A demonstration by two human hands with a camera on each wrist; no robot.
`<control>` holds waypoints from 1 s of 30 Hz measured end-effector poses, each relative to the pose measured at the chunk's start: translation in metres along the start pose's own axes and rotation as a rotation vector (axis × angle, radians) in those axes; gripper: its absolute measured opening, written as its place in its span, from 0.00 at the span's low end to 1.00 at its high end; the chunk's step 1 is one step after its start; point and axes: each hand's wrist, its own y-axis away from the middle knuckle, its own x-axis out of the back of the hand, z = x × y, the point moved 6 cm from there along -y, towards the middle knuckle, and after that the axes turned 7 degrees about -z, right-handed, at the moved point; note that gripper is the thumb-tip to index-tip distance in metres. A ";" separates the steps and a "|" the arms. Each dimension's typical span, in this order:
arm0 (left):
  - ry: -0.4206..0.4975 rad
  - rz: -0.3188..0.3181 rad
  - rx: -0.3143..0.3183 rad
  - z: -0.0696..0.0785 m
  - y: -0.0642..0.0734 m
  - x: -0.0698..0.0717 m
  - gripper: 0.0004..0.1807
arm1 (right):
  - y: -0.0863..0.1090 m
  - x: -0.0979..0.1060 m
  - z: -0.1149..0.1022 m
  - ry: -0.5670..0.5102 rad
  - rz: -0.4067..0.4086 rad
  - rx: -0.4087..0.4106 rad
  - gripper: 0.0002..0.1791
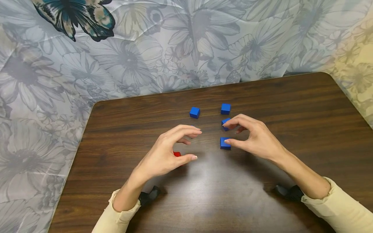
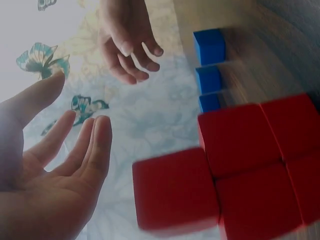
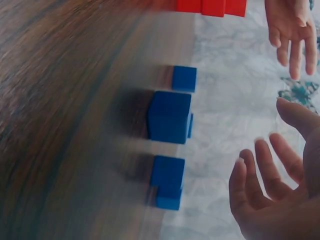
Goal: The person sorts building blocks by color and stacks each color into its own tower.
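Observation:
My left hand [image 1: 167,150] hovers above the table with thumb and fingers spread apart, nothing between them. Behind it shows a bit of red cube [image 1: 176,154]; most of the red is hidden in the head view. In the left wrist view several red cubes [image 2: 242,142] stand stacked together, with one red cube [image 2: 175,190] jutting out at the side. My right hand [image 1: 256,137] also hovers with fingers loosely curved and holds nothing. Its thumb overlaps the nearest blue cube [image 1: 224,144] in the head view, and its fingers overlap another blue cube [image 1: 225,121].
Farther back on the brown wooden table [image 1: 291,106] sit two more blue cubes, one at the right [image 1: 225,109] and a blue cube [image 1: 194,112] left of it. A flower-printed cloth [image 1: 131,61] hangs behind the table's back edge. Dark wrist devices [image 1: 150,195] show at both sleeves.

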 end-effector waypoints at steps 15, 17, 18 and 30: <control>0.029 0.042 0.079 -0.004 -0.016 -0.031 0.30 | 0.013 0.014 0.013 0.040 0.011 -0.058 0.25; 0.049 0.059 0.095 -0.005 -0.017 -0.035 0.29 | 0.015 0.013 0.015 0.039 0.009 -0.070 0.25; 0.059 0.066 0.105 -0.007 -0.018 -0.037 0.28 | 0.016 0.013 0.016 0.037 0.008 -0.071 0.25; 0.170 0.121 0.187 -0.022 -0.029 -0.059 0.25 | 0.021 0.012 0.025 0.022 0.004 -0.069 0.24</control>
